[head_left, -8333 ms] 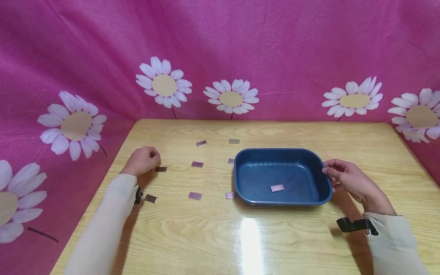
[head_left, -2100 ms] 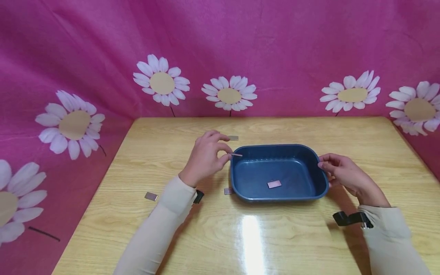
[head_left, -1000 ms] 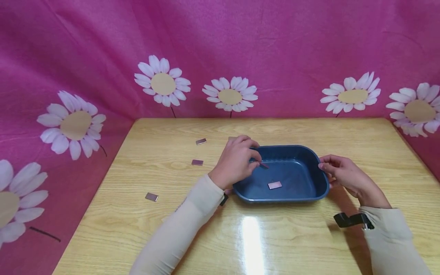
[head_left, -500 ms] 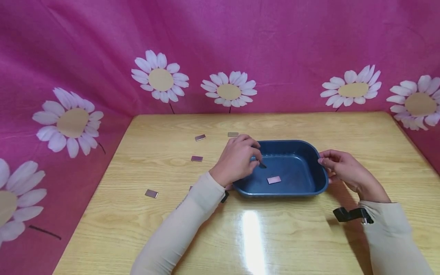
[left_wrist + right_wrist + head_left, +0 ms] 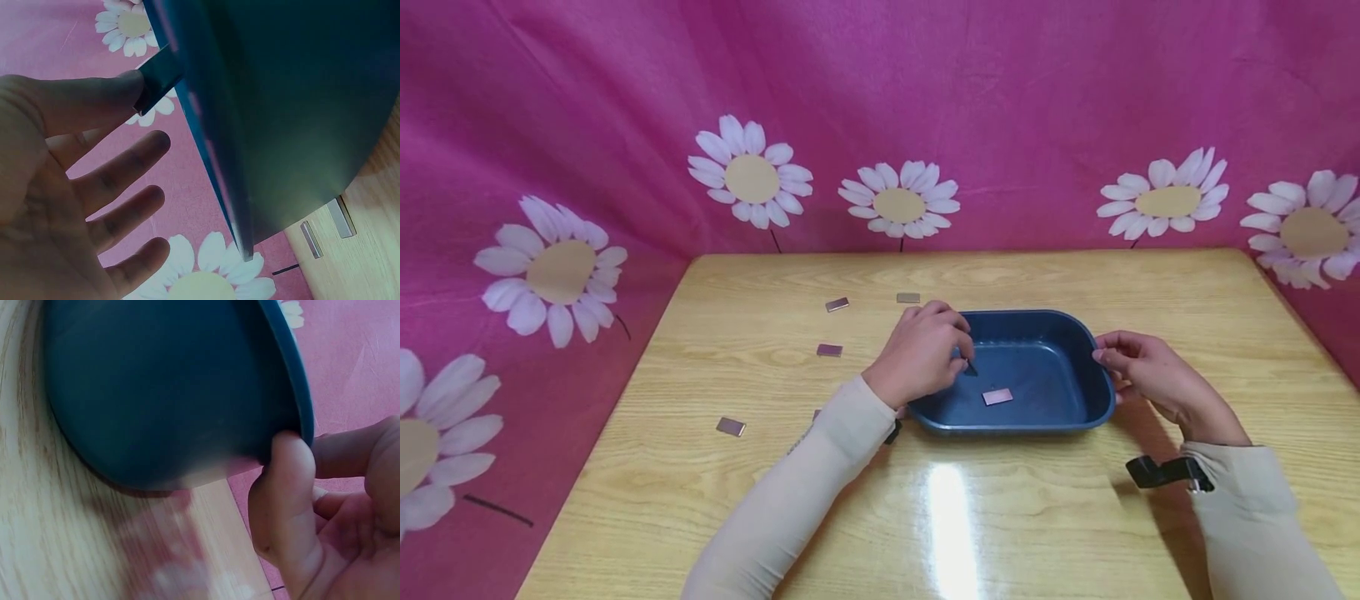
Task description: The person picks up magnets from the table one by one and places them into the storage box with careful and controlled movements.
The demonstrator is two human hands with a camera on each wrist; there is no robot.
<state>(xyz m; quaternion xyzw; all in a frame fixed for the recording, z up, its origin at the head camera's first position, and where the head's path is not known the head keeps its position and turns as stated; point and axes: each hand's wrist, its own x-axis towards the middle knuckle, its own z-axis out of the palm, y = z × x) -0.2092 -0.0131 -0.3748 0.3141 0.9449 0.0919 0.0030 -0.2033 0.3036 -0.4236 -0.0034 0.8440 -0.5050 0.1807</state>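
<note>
Currently, L hand (image 5: 921, 354) pinches dark tile (image 5: 158, 78) inside tub (image 5: 1033, 367), other fingers apart; R hand (image 5: 1165, 385) grips tub's R end. Tile prob. light, stiff, slick; best pinched across flat faces.

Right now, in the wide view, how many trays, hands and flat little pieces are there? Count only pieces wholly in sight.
Blue tray: 1
Hands, left hand and right hand: 2
Flat pieces wholly in sight: 5 (4 on the table, 1 in the tray)
Total: 8
Left out: the held piece in the left hand, partly covered, and any others half hidden.
</note>
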